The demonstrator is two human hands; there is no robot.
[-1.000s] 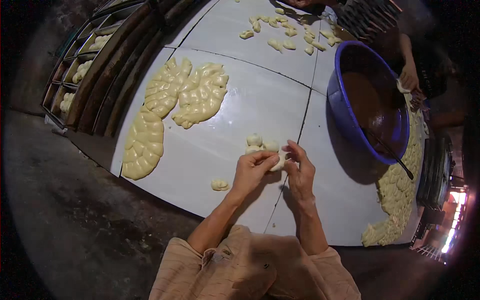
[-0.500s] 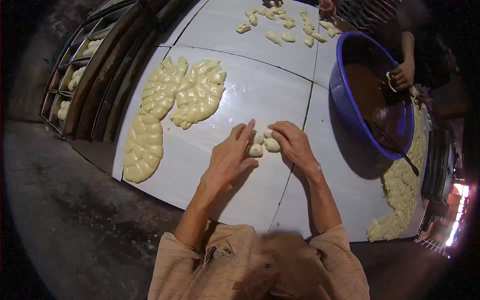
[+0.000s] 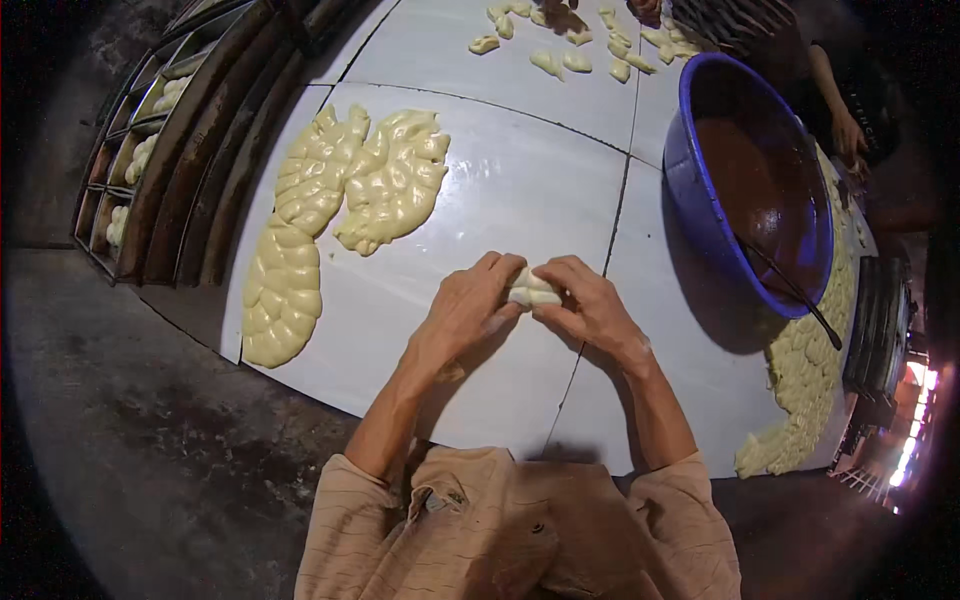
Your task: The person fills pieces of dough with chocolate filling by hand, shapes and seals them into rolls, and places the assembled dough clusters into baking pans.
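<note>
White tabletop (image 3: pixel 520 190) carries the dough cluster (image 3: pixel 533 288) on its near half, left hand (image 3: pixel 468 303) and right hand (image 3: pixel 592 303) curled in, pinching opposite ends, apparently to pack the pieces together, blue basin (image 3: pixel 690 200) off right, likely for elbow room.

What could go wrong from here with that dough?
1. The left hand and right hand hold the small dough pieces between them; uneven pressure might squash them.
2. The lowest left dough slab lies close to the table edge; a bump could push it over.
3. The dark utensil crosses the blue basin's rim; knocked, it might tip out.
</note>
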